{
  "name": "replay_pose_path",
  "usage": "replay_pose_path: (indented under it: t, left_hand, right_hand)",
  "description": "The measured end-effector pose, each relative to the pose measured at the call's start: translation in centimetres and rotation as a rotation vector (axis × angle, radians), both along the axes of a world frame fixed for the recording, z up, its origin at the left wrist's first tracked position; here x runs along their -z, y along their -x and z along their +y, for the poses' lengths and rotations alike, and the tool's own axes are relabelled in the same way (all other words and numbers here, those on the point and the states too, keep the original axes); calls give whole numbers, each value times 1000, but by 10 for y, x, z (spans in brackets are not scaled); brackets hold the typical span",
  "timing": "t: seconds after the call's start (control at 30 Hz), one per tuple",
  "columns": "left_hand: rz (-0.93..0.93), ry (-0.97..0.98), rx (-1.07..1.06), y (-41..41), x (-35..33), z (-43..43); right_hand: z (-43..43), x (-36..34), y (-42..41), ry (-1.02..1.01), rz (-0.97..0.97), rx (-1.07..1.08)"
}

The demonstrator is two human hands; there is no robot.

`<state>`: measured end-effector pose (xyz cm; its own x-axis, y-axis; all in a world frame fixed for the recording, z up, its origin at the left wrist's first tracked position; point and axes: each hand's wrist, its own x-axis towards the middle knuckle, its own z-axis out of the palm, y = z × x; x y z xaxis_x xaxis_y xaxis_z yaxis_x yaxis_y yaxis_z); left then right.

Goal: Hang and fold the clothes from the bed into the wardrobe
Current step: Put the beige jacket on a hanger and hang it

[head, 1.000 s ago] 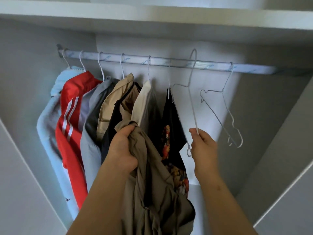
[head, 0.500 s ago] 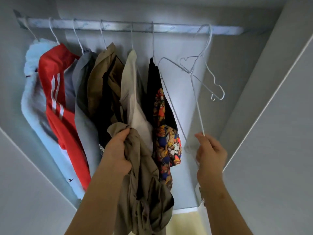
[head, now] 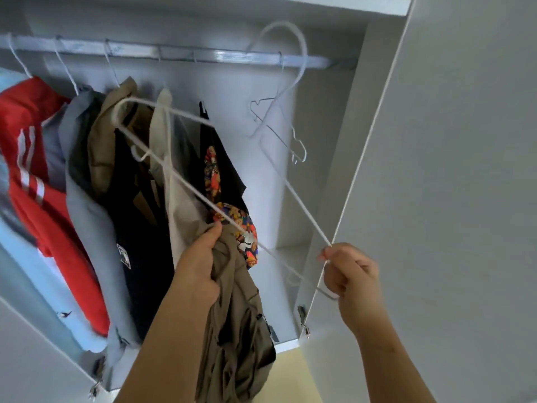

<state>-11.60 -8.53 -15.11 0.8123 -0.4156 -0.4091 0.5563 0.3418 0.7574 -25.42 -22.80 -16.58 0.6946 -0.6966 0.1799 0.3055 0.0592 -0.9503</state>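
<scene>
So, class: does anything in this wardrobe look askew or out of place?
Yes. The white wire hanger in the right hand is off the rail and tilted, hook uppermost. The khaki garment hangs bunched from the left hand.

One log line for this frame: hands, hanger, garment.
left hand: grips khaki garment | right hand: holds white hanger, off rail | garment not on hanger

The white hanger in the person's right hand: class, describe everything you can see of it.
The white hanger is a thin wire frame, seemingly coated, with a big hook at its top. It is off the rail, tilted, its hook up near the rail. The right hand pinches one end; a long side runs by the left hand, which grips a khaki garment.
</scene>
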Motion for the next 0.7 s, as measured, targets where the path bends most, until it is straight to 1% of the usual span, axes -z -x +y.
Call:
replay_pose_path:
  t: [0.13,0.2,0.3,0.37,0.43,0.5,0.53,0.6,0.7]
  left_hand:
    - [-2,66,-65,30,-2,-6]
    - [31,58,-113,44,-3,-5]
    - [95,37,-239,65,3,-2]
    - [126,62,-306,82,7,-2]
    - [126,52,-386,96,9,0]
    - [120,9,-419,105,10,8]
    - [112,22,-440,108,10,14]
    - [72,121,-460,111,11,27]
    - [15,370,-446,120,4,37]
  right_hand:
    - [-8,4,48,88,118,-36]
    - [-9,10,66,100,154,-59]
    - [-10,18,84,52,123,-107]
    - [-11,21,90,7,77,-154]
    - [-9,24,93,-19,36,-220]
    - [-4,29,97,-37,10,-292]
    - [-1,31,98,-47,0,-337]
    - [4,35,102,-60,-13,-436]
    - [7,37,105,-79,27,-490]
